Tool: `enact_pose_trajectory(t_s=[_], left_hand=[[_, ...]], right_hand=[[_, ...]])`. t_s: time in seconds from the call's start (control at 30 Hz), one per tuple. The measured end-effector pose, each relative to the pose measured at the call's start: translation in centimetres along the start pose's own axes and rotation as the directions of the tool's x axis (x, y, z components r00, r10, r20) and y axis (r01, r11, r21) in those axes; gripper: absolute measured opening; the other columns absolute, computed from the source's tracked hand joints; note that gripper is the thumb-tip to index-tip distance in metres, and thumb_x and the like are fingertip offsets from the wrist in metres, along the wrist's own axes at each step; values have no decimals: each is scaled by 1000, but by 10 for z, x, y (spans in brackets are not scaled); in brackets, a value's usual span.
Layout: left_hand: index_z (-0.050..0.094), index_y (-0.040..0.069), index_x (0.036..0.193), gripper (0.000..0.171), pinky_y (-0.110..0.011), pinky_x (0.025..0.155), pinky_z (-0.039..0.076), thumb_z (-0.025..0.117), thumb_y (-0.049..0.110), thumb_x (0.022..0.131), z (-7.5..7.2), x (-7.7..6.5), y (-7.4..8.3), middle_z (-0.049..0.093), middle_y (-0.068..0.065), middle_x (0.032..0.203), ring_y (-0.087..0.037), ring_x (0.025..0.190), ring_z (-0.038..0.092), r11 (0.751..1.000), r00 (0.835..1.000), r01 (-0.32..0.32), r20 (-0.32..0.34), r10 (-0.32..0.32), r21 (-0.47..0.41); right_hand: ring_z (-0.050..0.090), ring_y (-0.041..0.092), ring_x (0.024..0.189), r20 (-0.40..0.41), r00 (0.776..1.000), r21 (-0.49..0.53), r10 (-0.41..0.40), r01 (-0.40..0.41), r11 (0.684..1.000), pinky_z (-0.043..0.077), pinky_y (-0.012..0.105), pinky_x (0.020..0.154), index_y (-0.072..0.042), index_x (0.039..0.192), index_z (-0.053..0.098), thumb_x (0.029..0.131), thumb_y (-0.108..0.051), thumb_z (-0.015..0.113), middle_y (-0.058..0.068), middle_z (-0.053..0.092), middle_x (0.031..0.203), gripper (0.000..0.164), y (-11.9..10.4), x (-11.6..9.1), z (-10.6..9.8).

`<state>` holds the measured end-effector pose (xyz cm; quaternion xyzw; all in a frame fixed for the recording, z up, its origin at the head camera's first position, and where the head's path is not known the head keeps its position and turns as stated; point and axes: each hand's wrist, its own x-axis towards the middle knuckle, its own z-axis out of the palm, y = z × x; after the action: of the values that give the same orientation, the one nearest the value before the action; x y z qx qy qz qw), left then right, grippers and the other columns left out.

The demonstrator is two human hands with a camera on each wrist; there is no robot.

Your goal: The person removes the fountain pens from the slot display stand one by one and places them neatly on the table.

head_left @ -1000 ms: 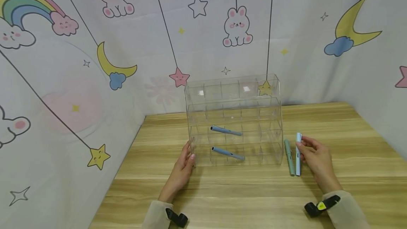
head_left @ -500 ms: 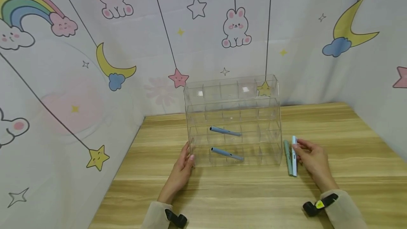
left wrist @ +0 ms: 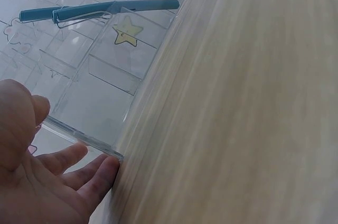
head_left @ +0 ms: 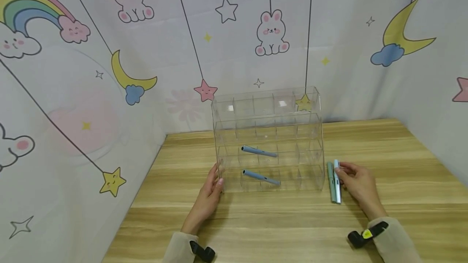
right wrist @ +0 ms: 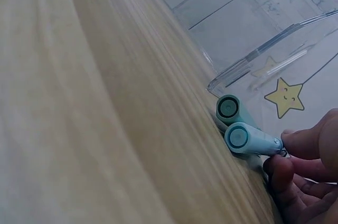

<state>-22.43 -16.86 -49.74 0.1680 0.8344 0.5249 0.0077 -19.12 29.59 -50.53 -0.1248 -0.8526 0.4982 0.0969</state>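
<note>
A clear acrylic rack point(head_left: 307, 159) with tiers of compartments stands on the wooden table. My left hand point(head_left: 206, 200) is at its left side, fingers along the side panel and thumb by the front edge; in the left wrist view the fingertips point(left wrist: 108, 168) meet the panel's lower corner. To the right of the rack, my right hand point(head_left: 360, 186) pinches a light blue pen point(head_left: 337, 186) near its clip between thumb and fingers. The pen lies side by side with a green pen point(head_left: 331, 184), both on the table, as the right wrist view shows from their ends.
Two grey-blue pens lie slanted in the rack, one pen point(head_left: 258, 151) on the second tier from the bottom, another pen point(head_left: 261, 177) on the lowest. Behind the table point(head_left: 270, 222) hangs a white backdrop point(head_left: 241, 52) with rabbits, stars and moons. It continues along both sides.
My right hand has moved the light blue pen leftward, from a little apart to right beside the green pen, which now lies straighter. My left hand stays at the rack.
</note>
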Motion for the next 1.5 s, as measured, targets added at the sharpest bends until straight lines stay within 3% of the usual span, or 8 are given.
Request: enact_pose_trajectory(t_s=[0.47, 0.93, 1.23, 1.5], left_hand=[[22, 19, 172, 59, -59, 112, 49, 44, 23, 118, 0, -1, 1, 47, -29, 165, -46, 142, 59, 1000, 1000, -3, -9, 4, 18], [20, 18, 173, 60, -60, 112, 49, 44, 24, 118, -1, -1, 1, 46, -29, 165, -47, 143, 59, 1000, 1000, -6, -8, 7, 19], [19, 17, 173, 61, -63, 115, 46, 44, 25, 118, 0, -2, 1, 44, -30, 166, -49, 145, 56, 1000, 1000, 2, 2, -2, 8], [20, 16, 173, 60, -61, 113, 48, 44, 25, 118, 0, -1, 1, 45, -30, 165, -48, 143, 58, 1000, 1000, -14, -5, 14, 20]], right_hand=[[64, -5, 67, -26, 993, -95, -117, 114, 989, 58, 23, 58, 14, 136, 64, 108, -20, 66, 36, 74, 116, 44, -1, 1, 1], [65, -3, 67, -57, 994, -49, -95, 93, 994, 58, 23, 57, 13, 136, 65, 108, -20, 65, 33, 74, 114, 44, -2, 0, 1], [69, -3, 70, -142, 984, 39, -103, 110, 993, 60, 21, 60, 5, 137, 67, 108, -23, 67, 15, 75, 108, 41, -11, -5, -1], [72, 1, 70, -172, 971, 120, -166, 188, 975, 61, 23, 61, 1, 140, 67, 107, -26, 69, -20, 65, 96, 43, -18, -8, 0]])
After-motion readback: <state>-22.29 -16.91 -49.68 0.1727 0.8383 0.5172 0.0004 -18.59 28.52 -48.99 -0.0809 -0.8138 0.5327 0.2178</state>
